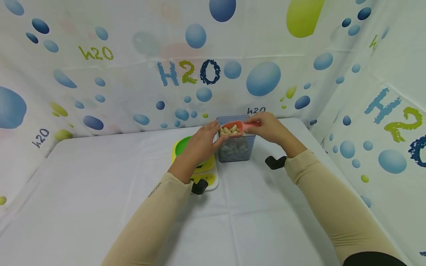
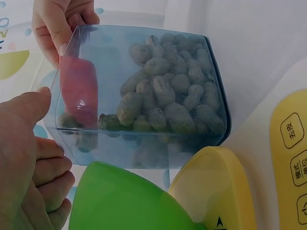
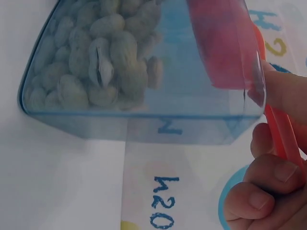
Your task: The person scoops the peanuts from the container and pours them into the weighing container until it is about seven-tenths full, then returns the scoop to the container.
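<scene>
A transparent blue container (image 1: pixel 234 150) holds unshelled peanuts (image 2: pixel 165 91). My right hand (image 1: pixel 266 127) grips the handle of a red scoop (image 1: pixel 246 125), its fingers curled round it in the right wrist view. The scoop's bowl sits in the mouth of the container, heaped with peanuts (image 1: pixel 230 130). My left hand (image 1: pixel 201 143) is at the container's left side, thumb and fingers close to the rim, partly bent and holding nothing. Below that hand a green bowl (image 2: pixel 120 201) stands on a yellow-and-white kitchen scale (image 1: pixel 213 176), partly hidden by the hand and wrist.
A white cloth covers the table (image 1: pixel 100 177). Behind and to the right hangs a white curtain (image 1: pixel 133 92) printed with blue and green spots and "H2O". The scale stands directly left of the container, its buttons (image 2: pixel 292 129) facing up.
</scene>
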The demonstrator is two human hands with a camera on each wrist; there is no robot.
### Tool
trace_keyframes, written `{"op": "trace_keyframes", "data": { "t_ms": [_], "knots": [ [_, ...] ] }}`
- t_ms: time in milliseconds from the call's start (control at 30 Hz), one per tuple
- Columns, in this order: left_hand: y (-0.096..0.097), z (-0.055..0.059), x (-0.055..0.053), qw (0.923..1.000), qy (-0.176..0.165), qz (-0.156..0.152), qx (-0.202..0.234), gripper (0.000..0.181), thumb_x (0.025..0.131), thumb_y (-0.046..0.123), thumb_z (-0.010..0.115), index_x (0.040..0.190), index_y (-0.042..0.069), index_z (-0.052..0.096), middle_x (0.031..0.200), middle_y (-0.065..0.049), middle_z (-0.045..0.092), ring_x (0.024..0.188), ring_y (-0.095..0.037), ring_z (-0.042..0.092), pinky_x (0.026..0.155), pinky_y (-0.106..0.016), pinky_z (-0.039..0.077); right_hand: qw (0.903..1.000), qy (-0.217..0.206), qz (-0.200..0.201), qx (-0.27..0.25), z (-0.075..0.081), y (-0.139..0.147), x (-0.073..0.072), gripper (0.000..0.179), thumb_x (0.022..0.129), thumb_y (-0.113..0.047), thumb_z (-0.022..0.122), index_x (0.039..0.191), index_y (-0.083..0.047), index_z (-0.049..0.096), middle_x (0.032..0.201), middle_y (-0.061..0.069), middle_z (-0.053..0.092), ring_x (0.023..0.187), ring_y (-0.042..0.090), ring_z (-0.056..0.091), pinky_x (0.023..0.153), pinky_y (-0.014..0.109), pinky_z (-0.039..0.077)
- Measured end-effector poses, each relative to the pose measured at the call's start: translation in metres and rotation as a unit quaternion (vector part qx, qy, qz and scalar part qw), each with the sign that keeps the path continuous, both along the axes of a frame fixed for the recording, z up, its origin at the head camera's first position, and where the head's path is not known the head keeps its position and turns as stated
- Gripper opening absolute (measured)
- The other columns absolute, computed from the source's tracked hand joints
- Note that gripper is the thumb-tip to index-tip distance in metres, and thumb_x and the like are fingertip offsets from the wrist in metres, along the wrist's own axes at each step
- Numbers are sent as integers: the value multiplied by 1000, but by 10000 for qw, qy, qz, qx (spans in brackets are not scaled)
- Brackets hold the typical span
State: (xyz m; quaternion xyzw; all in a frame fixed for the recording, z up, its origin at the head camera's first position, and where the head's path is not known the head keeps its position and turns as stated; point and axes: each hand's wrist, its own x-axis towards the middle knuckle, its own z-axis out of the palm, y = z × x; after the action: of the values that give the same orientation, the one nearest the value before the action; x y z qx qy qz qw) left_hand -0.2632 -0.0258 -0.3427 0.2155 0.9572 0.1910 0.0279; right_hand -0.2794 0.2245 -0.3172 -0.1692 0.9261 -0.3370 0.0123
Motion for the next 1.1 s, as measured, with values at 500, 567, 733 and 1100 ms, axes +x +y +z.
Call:
{"op": "trace_keyframes", "data": {
  "t_ms": [500,567,733,1100],
  "knots": [
    [-14,5,7,9994,-100,204,246,74,99,59,41,158,19,23,165,1,18,152,-27,18,122,-49,21,9985,-144,-498,-193,-3,14,3,43,91,-35,71,127,-11,67,119,10,61,107,27,53,89,46,53],
    [-18,7,8,9994,-108,250,210,75,98,61,40,158,19,22,166,1,17,152,-28,17,122,-50,21,9984,-104,-495,-238,-2,14,5,43,91,-35,71,127,-12,67,116,10,61,104,27,53,86,44,53],
    [-32,10,12,9992,-73,329,203,74,98,61,43,159,24,21,166,3,16,152,-29,16,121,-52,22,9984,60,-431,-364,3,12,9,40,92,-33,71,126,-13,68,107,8,61,97,25,54,79,38,50],
    [-80,6,30,9974,121,324,637,78,95,63,47,158,22,25,165,3,20,152,-26,17,120,-53,23,9978,420,-229,-449,13,-18,21,39,92,-33,71,125,-12,69,104,6,59,95,23,49,73,36,48]
  ]
}}
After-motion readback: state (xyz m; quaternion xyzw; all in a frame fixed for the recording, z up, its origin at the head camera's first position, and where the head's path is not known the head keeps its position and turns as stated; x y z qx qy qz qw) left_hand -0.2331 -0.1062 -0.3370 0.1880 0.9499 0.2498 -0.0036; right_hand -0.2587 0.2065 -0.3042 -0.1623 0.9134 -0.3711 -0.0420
